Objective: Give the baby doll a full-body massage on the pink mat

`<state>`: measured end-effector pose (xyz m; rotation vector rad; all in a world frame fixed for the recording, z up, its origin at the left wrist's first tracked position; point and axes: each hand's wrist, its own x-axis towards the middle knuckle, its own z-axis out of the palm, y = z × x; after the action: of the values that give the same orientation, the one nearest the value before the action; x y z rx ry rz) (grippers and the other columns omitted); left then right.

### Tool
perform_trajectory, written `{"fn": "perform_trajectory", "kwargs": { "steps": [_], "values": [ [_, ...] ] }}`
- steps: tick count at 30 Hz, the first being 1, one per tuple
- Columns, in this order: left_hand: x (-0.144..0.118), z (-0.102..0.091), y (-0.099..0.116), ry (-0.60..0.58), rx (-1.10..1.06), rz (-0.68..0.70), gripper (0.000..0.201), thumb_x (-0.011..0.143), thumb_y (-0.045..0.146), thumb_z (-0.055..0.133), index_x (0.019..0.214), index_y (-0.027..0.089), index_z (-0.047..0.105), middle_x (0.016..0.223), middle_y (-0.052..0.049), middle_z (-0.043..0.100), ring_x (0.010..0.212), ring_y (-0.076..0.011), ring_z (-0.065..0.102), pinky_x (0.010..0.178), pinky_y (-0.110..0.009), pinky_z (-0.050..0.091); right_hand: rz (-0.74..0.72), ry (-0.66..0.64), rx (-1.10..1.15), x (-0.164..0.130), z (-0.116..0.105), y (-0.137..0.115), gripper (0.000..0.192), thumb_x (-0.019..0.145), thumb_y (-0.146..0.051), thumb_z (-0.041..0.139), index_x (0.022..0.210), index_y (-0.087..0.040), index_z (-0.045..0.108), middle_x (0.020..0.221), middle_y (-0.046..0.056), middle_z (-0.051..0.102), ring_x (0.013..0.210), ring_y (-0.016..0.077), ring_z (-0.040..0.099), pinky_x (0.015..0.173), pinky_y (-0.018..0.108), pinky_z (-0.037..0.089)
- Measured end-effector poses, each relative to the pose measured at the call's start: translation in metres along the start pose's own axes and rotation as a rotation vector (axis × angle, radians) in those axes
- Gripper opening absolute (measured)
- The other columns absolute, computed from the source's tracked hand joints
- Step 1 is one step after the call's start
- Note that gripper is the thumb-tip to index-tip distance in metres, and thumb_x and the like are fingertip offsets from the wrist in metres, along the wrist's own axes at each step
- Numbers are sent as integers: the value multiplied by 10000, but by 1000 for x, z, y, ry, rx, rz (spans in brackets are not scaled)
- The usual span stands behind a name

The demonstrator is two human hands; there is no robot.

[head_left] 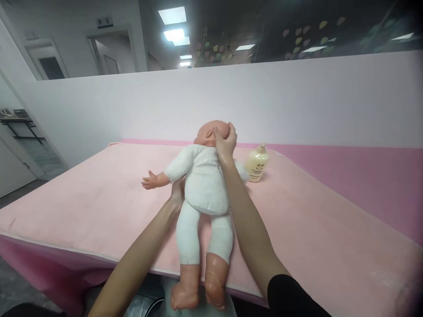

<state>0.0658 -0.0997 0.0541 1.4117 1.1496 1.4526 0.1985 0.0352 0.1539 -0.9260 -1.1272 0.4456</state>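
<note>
Head view, white-suited baby doll [205,185], bare feet overhanging

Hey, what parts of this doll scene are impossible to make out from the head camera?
- Left hand: fingers tucked behind the doll, so its grip is hidden.
- Bottle: label print too small to read.
- Doll's right-side arm: hidden behind the right hand and forearm.
- Table: near edge and underside cut off by the doll's legs and frame bottom.
</note>
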Motion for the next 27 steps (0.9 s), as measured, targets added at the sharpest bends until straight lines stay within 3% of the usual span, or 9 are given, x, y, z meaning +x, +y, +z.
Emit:
{"fn": "perform_trajectory", "kwargs": {
  "steps": [5,10,13,16,18,21,24,27],
  "values": [
    [4,-11,-5,-126,-399,-228,560,779,527,606,1124,87,626,1020,-168,689,1022,-300,634,945,-454,489,77,-101,-64,-24,31,33,722,713,-480,662,1330,-168,456,1383,138,430,1302,240,398,1110,390,293],
    [14,-23,-13,14,-386,-236,515,661,355,739,1105,126,614,1050,-125,690,984,-253,645,944,-411,480,274,-96,-130,-37,37,76,735,727,-455,655,1346,-115,451,1368,160,460,1262,239,448,1076,336,331],
    [19,-32,-20,45,-111,-106,400,702,403,708,984,125,649,1050,-113,683,1008,-253,620,905,-374,478,390,-97,-193,-39,33,93,747,754,-462,623,1378,-114,404,1385,168,443,1276,245,437,1068,327,338],
    [19,-40,-24,64,366,41,376,800,493,589,891,133,644,971,-105,686,947,-247,618,833,-355,472,453,-144,-276,-41,30,96,790,787,-524,562,1420,-114,327,1417,184,396,1285,255,434,1050,314,357],
    [18,-43,-26,78,678,46,421,857,539,483,918,145,620,953,-113,681,897,-248,624,777,-354,466,468,-200,-360,-44,30,92,831,823,-585,476,1461,-112,232,1457,199,329,1293,280,426,1041,336,369],
    [17,-43,-27,86,1016,-57,474,902,568,348,1018,165,570,1021,-135,666,909,-267,632,721,-354,464,454,-309,-550,-56,26,81,875,884,-617,300,1482,-21,70,1513,249,175,1350,341,335,1065,396,333],
    [18,-42,-29,93,1214,-131,497,915,566,295,1039,169,565,1058,-146,659,924,-270,641,711,-345,466,264,-594,-772,-72,12,59,819,923,-530,294,1447,71,104,1508,290,148,1362,353,305,1062,389,319],
    [20,-42,-30,56,1297,-153,569,918,581,235,967,165,620,956,-139,685,862,-262,656,697,-335,457,-126,-940,-956,-86,-17,17,589,944,-397,345,1374,6,346,1384,251,420,1258,318,439,994,373,367]
  ]
}}
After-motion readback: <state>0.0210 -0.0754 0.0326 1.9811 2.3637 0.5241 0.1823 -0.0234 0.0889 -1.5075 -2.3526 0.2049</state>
